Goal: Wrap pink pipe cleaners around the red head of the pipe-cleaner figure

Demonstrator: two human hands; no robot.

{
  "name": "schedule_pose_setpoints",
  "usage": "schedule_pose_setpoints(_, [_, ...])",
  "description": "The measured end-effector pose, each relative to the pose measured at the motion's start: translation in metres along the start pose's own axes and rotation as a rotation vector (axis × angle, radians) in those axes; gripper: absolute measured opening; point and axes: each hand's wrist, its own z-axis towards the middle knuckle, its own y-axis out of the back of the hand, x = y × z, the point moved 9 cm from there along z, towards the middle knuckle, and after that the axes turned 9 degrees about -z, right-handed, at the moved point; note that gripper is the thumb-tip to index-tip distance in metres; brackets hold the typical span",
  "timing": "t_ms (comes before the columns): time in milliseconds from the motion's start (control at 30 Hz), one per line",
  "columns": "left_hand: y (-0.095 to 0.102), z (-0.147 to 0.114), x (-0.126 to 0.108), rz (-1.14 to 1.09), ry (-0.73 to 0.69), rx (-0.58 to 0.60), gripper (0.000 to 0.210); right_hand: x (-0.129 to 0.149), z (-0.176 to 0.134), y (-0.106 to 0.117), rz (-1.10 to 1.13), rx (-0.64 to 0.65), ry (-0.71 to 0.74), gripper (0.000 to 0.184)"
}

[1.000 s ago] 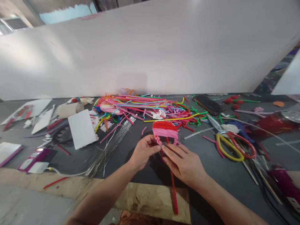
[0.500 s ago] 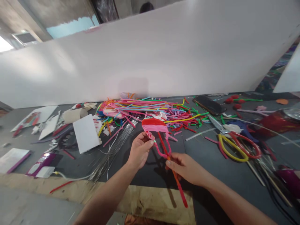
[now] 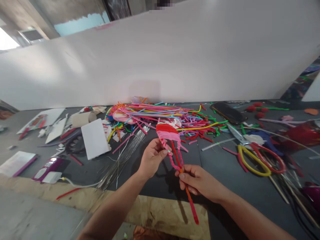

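Between my hands is a pipe cleaner figure (image 3: 169, 135), with a striped red and pink upper part, a twisted pink loop below it and a red and orange stem. My left hand (image 3: 153, 157) pinches the loop's left side between thumb and fingers. Lower down, my right hand (image 3: 197, 181) is closed around the stem where it meets the loop. The red end of the stem sticks out below my right hand. Just beyond the figure lies a heap of loose pipe cleaners (image 3: 160, 110) in many colours.
Scissors (image 3: 253, 160) with yellow and red handles and a dark phone (image 3: 228, 112) lie to the right. Thin wires (image 3: 125, 156), a white card (image 3: 94, 139) and a purple device (image 3: 48, 169) with a cable are on the left. A white panel (image 3: 160, 60) stands behind the table.
The camera view has shifted slightly, so the table things appear a little farther right. Both hands keep their hold on the figure, whose stem end has tilted slightly left.
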Motion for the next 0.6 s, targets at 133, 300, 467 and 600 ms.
schedule_pose_setpoints(133, [-0.001,-0.002,0.004,-0.058,0.027,-0.031,0.028,-0.001,0.001,-0.005,-0.003,0.017,0.006,0.042])
schedule_pose_setpoints(300, [-0.013,-0.007,0.015,-0.264,0.187,-0.014,0.037,-0.003,0.002,-0.010,0.007,0.033,0.024,0.043])
schedule_pose_setpoints(467, [-0.023,-0.011,0.016,-0.348,0.231,0.042,0.034,-0.003,0.004,-0.012,-0.005,0.003,0.053,0.043])
schedule_pose_setpoints(600, [-0.023,-0.011,0.014,-0.352,0.198,0.049,0.028,-0.002,0.005,-0.009,-0.032,-0.057,0.064,0.046])
